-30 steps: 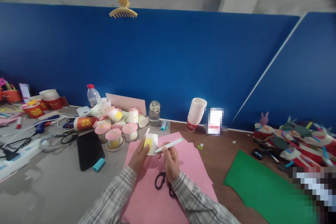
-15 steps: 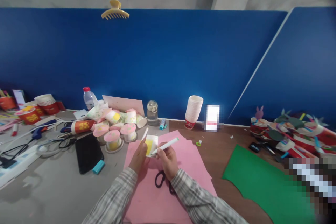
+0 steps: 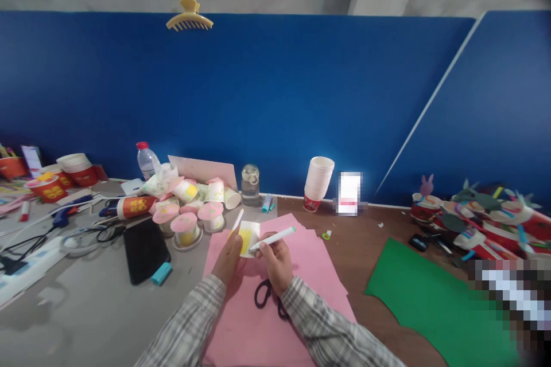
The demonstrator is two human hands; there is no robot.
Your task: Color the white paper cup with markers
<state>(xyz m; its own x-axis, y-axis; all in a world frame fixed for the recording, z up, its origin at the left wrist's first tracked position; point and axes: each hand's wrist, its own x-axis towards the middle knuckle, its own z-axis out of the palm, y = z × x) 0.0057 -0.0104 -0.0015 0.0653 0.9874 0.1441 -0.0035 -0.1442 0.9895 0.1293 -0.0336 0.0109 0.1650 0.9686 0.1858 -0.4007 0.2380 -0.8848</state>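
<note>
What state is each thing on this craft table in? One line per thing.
Left hand: holding the cup.
Right hand: gripping the marker.
Cup: held up, partly coloured yellow.
Marker: uncapped, tip on the cup.
Scissors: lying on pink paper.
Bottle: upright, capped.
Jar: upright.
Cup stack: nested.

Paper cup: thin matt white paper, yellow patch coloured on. Marker: smooth white plastic barrel, slight sheen, green plastic end. Pink sheets: matt craft paper. Green sheet: matt, looks like paper or felt, can't tell which. Scissors: black plastic handles, semi-gloss. Desk: grey half smooth and dull, right half brown wood-look. Phone: glossy black. Jar: clear glass. Sleeves: woven plaid cloth. Partition: matt blue.
</note>
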